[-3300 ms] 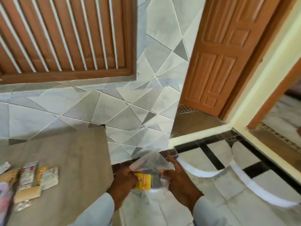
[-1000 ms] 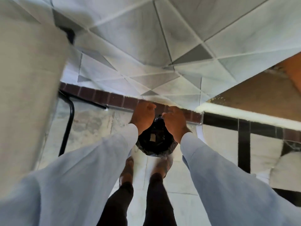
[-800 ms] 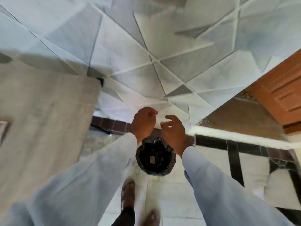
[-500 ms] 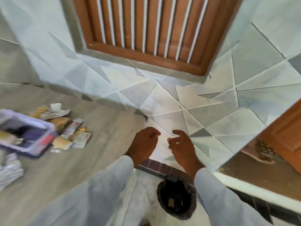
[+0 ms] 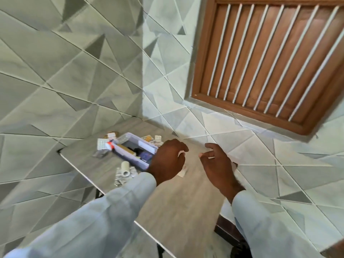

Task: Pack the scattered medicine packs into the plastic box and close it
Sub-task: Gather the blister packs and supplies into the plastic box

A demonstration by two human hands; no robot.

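A clear plastic box [image 5: 130,157] with a pale purple rim stands open on the grey table [image 5: 175,205], with packs inside it. Medicine packs lie scattered around it: a white blister sheet [image 5: 102,144] to its left, foil strips and a small roll [image 5: 124,171] in front, more packs [image 5: 154,139] behind. My left hand [image 5: 168,161] hovers just right of the box, fingers loosely curled, holding nothing. My right hand [image 5: 216,164] hangs beside it over the table's far edge, fingers relaxed and empty. A white pack [image 5: 182,172] peeks out under my left hand.
Tiled walls [image 5: 74,71] meet in a corner behind the table. A wooden slatted shutter [image 5: 270,58] sits in the wall at upper right. A black bin [image 5: 240,248] stands on the floor at lower right, mostly hidden by my right sleeve.
My view swung up from the black bin on the floor to the table. The bag that my hands held over the bin is gone, and both hands came up empty toward the box.
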